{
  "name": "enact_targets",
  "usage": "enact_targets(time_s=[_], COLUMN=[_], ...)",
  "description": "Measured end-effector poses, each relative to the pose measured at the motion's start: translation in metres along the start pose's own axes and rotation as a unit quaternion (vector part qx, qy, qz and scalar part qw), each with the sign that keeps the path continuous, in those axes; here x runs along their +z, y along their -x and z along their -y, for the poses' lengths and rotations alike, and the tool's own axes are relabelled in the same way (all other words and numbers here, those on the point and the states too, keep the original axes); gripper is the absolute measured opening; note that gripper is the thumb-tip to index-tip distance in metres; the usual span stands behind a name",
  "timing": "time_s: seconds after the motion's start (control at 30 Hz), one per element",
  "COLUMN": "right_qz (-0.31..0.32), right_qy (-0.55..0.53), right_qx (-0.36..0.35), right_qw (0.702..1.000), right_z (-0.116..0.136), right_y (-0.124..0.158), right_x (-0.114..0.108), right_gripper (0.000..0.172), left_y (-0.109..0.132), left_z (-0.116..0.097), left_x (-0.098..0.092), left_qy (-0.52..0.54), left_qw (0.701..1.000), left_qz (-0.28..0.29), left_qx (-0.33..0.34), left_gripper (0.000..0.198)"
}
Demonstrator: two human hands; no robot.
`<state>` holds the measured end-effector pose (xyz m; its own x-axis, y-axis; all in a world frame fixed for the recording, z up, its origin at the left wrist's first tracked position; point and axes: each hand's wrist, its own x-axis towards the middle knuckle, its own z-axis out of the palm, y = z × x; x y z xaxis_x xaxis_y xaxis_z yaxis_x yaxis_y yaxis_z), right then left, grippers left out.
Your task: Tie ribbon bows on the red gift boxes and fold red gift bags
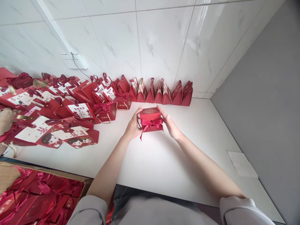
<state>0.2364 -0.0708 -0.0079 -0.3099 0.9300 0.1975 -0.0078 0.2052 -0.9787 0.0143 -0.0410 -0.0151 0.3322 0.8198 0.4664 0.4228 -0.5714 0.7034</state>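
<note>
A small red gift box (150,116) with a gold round pattern on top and a crimson ribbon bow (151,123) on its front is between my two hands over the white table. My left hand (134,126) grips its left side, the fingers partly hidden behind it. Against the right side lies my right hand (171,124), with its fingers stretched along the box's edge. Behind the box, a row of red gift boxes with loop handles (152,91) stands by the wall. Two ribbon-tied boxes with gold cords (105,113) sit to the left.
Many red and white gift boxes (79,112) crowd the left of the white table (187,168). A co-worker's hand (6,120) is at the far left. Below lies a carton (87,185) full of ribboned boxes. A grey panel (262,93) borders the right, near a white paper (242,164).
</note>
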Motion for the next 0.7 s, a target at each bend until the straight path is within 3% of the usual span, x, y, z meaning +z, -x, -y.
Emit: enact_targets(time_s=[0.13, 0.27, 0.33, 0.43, 0.6, 0.7], right_qz=[-0.011, 0.003, 0.012, 0.026, 0.019, 0.022], right_qy=[0.006, 0.033, 0.012, -0.02, -0.011, -0.001], right_qx=[-0.083, -0.059, -0.043, -0.042, -0.042, -0.036], right_qw=[0.996, 0.998, 0.999, 0.999, 0.999, 0.999], right_z=[-0.02, -0.054, -0.068, -0.078, -0.077, -0.077], right_y=[0.001, 0.003, 0.002, 0.001, 0.001, 0.0], right_x=[-0.005, -0.006, -0.006, -0.004, -0.005, -0.007], right_gripper=[0.075, 0.108, 0.114, 0.118, 0.119, 0.115], left_y=[0.003, 0.01, 0.013, 0.016, 0.014, 0.012], left_z=[0.019, 0.044, 0.05, 0.048, 0.037, 0.033], left_x=[0.007, 0.016, 0.018, 0.019, 0.016, 0.016], left_qy=[0.055, 0.118, 0.159, 0.211, 0.246, 0.222], left_qw=[0.997, 0.989, 0.98, 0.966, 0.957, 0.959], left_qz=[0.04, 0.062, 0.098, 0.128, 0.127, 0.105], left_qx=[-0.031, -0.059, -0.068, -0.076, -0.091, -0.145], left_gripper=[0.096, 0.088, 0.093, 0.096, 0.107, 0.109])
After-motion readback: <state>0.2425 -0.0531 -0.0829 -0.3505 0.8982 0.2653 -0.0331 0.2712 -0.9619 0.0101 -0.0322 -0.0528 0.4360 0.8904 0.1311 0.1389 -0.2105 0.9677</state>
